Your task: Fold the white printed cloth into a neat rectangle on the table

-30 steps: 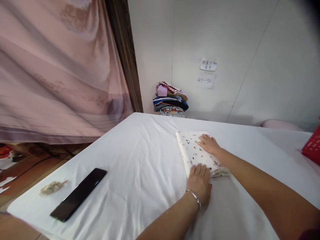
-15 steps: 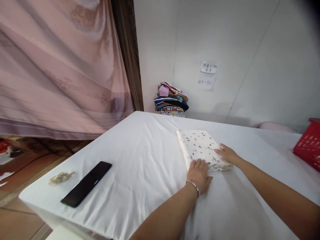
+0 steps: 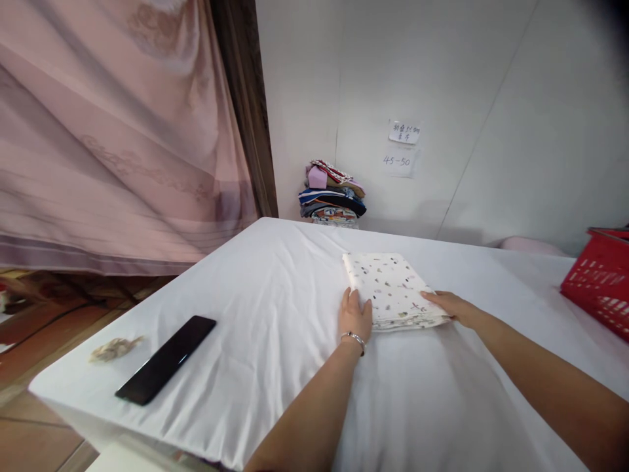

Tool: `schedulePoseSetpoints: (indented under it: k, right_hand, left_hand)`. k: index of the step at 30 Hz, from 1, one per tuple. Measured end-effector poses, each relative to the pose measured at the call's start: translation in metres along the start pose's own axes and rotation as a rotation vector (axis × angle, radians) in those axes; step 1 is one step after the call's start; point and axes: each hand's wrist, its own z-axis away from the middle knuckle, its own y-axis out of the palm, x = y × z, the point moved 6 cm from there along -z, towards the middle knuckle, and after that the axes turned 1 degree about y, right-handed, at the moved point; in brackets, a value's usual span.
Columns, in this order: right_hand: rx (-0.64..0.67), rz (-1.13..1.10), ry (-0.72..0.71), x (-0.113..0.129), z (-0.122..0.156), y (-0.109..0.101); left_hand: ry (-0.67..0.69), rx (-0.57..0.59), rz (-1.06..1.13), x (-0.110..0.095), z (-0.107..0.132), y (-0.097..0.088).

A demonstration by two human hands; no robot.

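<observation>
A folded white cloth with small coloured specks lies on the white-covered table. My left hand, with a bracelet at the wrist, lies flat with fingers stretched out against the cloth's left edge. My right hand rests with fingers extended on the cloth's near right corner. Neither hand grips anything.
A black phone and a small crumpled beige scrap lie near the table's left edge. A red plastic basket stands at the right. A stack of folded clothes sits by the far wall, under two paper notes. A pink curtain hangs left.
My right hand slid from the top of the cloth back to its near right corner. My left hand moved from the near edge to the cloth's left side.
</observation>
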Motion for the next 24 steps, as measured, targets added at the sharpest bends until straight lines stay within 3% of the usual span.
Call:
schedulePoseSetpoints:
  k: [8,16,20,24]
  right_hand:
    - [0.187,-0.045,0.0,-0.001,0.0,0.002]
    - [0.304,-0.193,-0.115,0.0,0.013,-0.001]
    - [0.162,-0.245,-0.143,-0.009,0.008,-0.027]
    - [-0.054,-0.009,-0.061,-0.023,-0.005,-0.051]
  left_hand:
    - [-0.158,0.098,0.153,0.001,0.002,0.009]
    - [-0.547,0.309,0.452,0.015,0.004,0.024]
    - [-0.62,0.465,0.619,0.001,0.025,0.044]
    - [-0.665,0.586,0.805,-0.018,0.048,0.059]
